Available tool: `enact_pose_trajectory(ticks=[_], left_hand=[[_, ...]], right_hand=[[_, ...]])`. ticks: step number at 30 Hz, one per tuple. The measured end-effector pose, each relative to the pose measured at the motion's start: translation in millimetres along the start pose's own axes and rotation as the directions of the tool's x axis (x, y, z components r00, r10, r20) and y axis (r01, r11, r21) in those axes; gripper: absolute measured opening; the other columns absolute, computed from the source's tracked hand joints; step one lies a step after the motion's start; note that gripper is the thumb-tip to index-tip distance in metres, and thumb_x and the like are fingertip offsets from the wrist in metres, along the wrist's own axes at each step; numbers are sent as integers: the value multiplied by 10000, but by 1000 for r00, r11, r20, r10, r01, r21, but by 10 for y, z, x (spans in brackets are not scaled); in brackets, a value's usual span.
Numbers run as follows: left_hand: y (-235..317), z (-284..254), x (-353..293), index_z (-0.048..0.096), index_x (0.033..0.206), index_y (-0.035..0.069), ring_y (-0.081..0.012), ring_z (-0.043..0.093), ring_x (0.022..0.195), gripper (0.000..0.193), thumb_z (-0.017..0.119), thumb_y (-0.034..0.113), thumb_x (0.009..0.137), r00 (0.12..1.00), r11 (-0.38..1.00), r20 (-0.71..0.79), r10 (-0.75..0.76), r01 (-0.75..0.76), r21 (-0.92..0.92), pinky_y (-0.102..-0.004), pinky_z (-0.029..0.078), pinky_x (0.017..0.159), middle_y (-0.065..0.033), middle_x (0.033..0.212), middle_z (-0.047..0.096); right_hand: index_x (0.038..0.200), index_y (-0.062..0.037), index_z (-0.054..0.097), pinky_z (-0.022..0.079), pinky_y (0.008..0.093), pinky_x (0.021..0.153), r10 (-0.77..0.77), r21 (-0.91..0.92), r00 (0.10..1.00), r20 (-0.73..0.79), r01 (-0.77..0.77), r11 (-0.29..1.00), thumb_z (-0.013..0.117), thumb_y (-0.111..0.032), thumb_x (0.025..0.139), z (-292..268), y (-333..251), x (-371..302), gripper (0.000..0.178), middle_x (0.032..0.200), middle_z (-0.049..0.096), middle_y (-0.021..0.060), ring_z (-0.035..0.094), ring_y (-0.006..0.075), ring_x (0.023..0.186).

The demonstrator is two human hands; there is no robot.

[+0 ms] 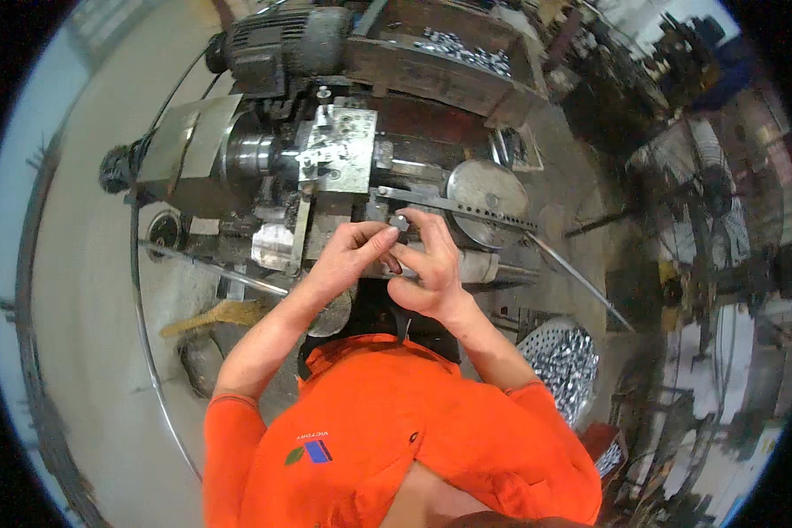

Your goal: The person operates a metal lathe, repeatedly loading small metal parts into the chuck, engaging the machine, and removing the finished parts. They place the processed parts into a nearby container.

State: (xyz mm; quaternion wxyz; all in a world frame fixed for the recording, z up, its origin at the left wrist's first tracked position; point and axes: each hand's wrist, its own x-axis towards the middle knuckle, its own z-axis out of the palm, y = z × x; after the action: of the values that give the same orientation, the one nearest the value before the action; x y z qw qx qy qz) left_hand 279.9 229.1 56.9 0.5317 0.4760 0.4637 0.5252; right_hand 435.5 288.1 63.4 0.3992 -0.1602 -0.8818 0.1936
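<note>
A small dark metal part with a shiny face is held between my two hands, in front of the machine. My left hand pinches it from the left, thumb and fingers closed. My right hand curls round its other side, with the index finger over the top. The fingers hide much of the part, so its full shape cannot be made out. Just beyond my hands runs a flat bar with a row of holes. Farther off is the machine's metal tool block, beside the round spindle.
A motor and a wooden box of small metal pieces stand at the back. A round metal disc lies right of the tool block. A perforated basket of shiny parts is at my right, a brush at my left. Long rods stick out.
</note>
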Motion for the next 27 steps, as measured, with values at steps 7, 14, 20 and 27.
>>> enact_pose_trajectory(ticks=[7, 14, 20, 27], left_hand=[[129, -284, -173, 623, 807, -60, -97, 546, 601, 300, 639, 240, 800, 995, 929, -4, -98, 93, 358, -268, 446, 553, -67, 643, 605], [235, -544, -223, 616, 734, -40, -200, 507, 498, 322, 636, 282, 731, 989, 768, 145, -39, -63, 637, -349, 408, 507, -172, 581, 545], [553, -831, -454, 620, 808, -15, -265, 572, 548, 297, 633, 272, 733, 995, 613, 97, -30, -58, 788, -356, 435, 526, -177, 621, 571], [833, -1760, -1534, 580, 1067, 21, -320, 606, 723, 344, 618, 205, 779, 851, 320, -452, 267, 364, 874, -417, 470, 649, -183, 774, 616]], right_hand=[[765, -39, 603, 453, 396, 770, -55, 205, 978, 203, 13, 979, 614, -112, 529, 51, -20, 46, 246, 1084, 502, 190, 524, 340, 901], [768, -23, 610, 470, 395, 724, -251, 204, 791, 558, 162, 965, 646, -147, 550, 5, -22, 365, 253, 1068, 516, 186, 540, 330, 920], [651, -44, 624, 479, 412, 655, -397, 256, 670, 627, 304, 917, 629, -151, 544, 339, -107, 820, 152, 894, 567, 144, 557, 319, 790], [642, -58, 664, 459, 416, 714, -297, -66, 760, 578, 407, 911, 609, -156, 547, 990, 189, 1623, 147, 887, 619, 155, 543, 339, 784]])
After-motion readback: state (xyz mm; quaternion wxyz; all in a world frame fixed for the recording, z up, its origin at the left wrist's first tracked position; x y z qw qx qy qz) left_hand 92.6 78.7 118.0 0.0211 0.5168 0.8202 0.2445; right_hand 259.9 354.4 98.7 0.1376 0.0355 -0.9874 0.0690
